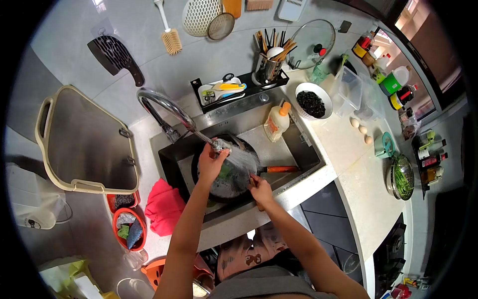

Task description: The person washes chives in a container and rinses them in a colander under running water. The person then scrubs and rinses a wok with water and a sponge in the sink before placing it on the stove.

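One pink cloth (164,207) lies on the counter (348,164), left of one sink (219,214). The left hand's grip is closed around one spray head (219,145), fingers wrapped, water running. Below it, inside the sink, sits one dark wok (219,188) with one reddish-brown handle (282,169) pointing right; spray and foam obscure its interior. The right hand (261,192), at the wok's near side, is closed on one slim brown stick (252,181); its far end cannot be made out. One pump bottle (277,123) stands in the sink's far right part. Farther right, the counter bears one white bowl (326,112) of dark pieces and three eggs (363,129) in a row. Greens (402,180) at the right are partly covered.
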Motion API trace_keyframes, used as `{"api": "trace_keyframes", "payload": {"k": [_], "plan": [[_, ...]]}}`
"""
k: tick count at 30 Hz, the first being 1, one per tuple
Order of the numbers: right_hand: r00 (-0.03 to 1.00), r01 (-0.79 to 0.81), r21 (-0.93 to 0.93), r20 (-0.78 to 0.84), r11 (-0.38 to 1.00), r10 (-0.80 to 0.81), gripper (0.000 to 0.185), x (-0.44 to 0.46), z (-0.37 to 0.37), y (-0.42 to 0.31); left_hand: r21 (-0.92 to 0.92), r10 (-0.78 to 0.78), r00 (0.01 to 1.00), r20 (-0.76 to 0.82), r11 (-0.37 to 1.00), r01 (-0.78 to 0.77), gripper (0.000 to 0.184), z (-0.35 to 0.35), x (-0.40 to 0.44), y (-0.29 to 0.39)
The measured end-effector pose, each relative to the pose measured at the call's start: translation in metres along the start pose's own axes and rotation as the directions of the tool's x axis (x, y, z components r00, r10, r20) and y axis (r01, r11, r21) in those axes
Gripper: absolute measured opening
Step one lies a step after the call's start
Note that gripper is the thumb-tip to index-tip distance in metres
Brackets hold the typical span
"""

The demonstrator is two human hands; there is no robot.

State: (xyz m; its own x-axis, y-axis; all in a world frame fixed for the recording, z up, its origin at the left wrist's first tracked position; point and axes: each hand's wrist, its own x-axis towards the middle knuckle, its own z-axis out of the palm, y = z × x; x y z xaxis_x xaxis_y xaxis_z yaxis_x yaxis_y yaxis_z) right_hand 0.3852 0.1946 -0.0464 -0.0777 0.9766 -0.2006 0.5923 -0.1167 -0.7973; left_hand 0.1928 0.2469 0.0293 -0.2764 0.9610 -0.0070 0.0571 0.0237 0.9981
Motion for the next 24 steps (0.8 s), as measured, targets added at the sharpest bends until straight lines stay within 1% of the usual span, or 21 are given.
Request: {"api": "trace_keyframes", "payload": {"k": [1, 2, 3, 4, 5, 6, 7, 9, 10, 13, 14, 17, 20, 23, 24], "plan": [[0.997, -0.073, 0.129, 0.027, 0.989, 0.070, 0.038, 0.010, 0.010, 0.005, -0.054, 0.001, 1.000, 0.015, 0.999, 0.000, 0.048, 0.000, -0.002, 0.003], [0.989, -0.148, 0.254, 0.063, 0.956, 0.136, 0.038, 0.018, 0.019, 0.012, -0.027, -0.024, 0.999, 0.031, 0.999, 0.025, 0.047, -0.001, -0.004, 0.005], [0.962, -0.273, 0.447, 0.120, 0.852, 0.245, 0.038, 0.022, 0.021, 0.005, 0.001, -0.050, 0.998, 0.047, 0.999, 0.050, 0.046, -0.003, -0.006, 0.010], [0.921, -0.383, 0.610, 0.199, 0.694, 0.334, 0.038, 0.027, 0.020, -0.007, 0.030, -0.077, 0.995, 0.061, 0.997, 0.075, 0.045, -0.005, -0.008, 0.014], [0.869, -0.472, 0.732, 0.294, 0.491, 0.397, 0.038, 0.030, 0.019, -0.018, 0.008, -0.078, 0.994, 0.079, 0.997, 0.078, 0.045, -0.006, -0.009, 0.017], [0.866, -0.464, 0.768, 0.288, 0.442, 0.408, 0.036, 0.032, 0.020, -0.025, -0.013, -0.078, 0.992, 0.096, 0.997, 0.080, 0.044, -0.007, -0.009, 0.021], [0.895, -0.425, 0.691, 0.224, 0.585, 0.387, 0.037, 0.032, 0.022, -0.024, -0.035, -0.079, 0.990, 0.114, 0.996, 0.083, 0.044, -0.008, -0.010, 0.023], [0.943, -0.327, 0.477, 0.112, 0.816, 0.312, 0.037, 0.027, 0.023, -0.023, 0.027, 0.052, 0.998, 0.040, 0.998, -0.054, 0.045, -0.007, -0.005, 0.012], [0.996, 0.023, -0.144, -0.085, 0.989, -0.036, 0.042, 0.019, 0.017, -0.022, 0.061, 0.116, 0.993, 0.007, 0.991, -0.116, 0.046, -0.007, -0.003, 0.007], [0.997, 0.011, -0.394, -0.068, 0.919, -0.041, 0.049, 0.000, 0.000, -0.028, 0.333, 0.219, 0.973, -0.072, 0.925, -0.183, 0.048, -0.012, 0.005, 0.001], [0.995, 0.029, -0.435, -0.077, 0.900, -0.069, 0.048, -0.005, -0.002, -0.026, 0.323, 0.182, 0.982, -0.047, 0.933, -0.158, 0.050, -0.014, 0.008, 0.000], [0.997, 0.054, -0.452, -0.031, 0.890, -0.077, 0.048, -0.010, -0.004, -0.019, 0.332, 0.205, 0.978, -0.018, 0.924, -0.188, 0.051, -0.013, 0.013, -0.008], [0.994, 0.097, -0.480, -0.002, 0.872, -0.112, 0.047, -0.016, -0.005, -0.018, 0.245, 0.235, 0.971, -0.042, 0.945, -0.218, 0.051, -0.011, 0.016, -0.013], [0.990, 0.122, -0.481, 0.002, 0.868, -0.138, 0.046, -0.020, -0.004, -0.014, 0.407, 0.231, 0.972, -0.046, 0.893, -0.192, 0.050, -0.012, 0.016, -0.007], [0.988, 0.144, -0.490, 0.025, 0.860, -0.151, 0.047, -0.022, -0.006, -0.015, 0.436, 0.269, 0.961, -0.069, 0.874, -0.213, 0.051, -0.013, 0.018, -0.009]]}}
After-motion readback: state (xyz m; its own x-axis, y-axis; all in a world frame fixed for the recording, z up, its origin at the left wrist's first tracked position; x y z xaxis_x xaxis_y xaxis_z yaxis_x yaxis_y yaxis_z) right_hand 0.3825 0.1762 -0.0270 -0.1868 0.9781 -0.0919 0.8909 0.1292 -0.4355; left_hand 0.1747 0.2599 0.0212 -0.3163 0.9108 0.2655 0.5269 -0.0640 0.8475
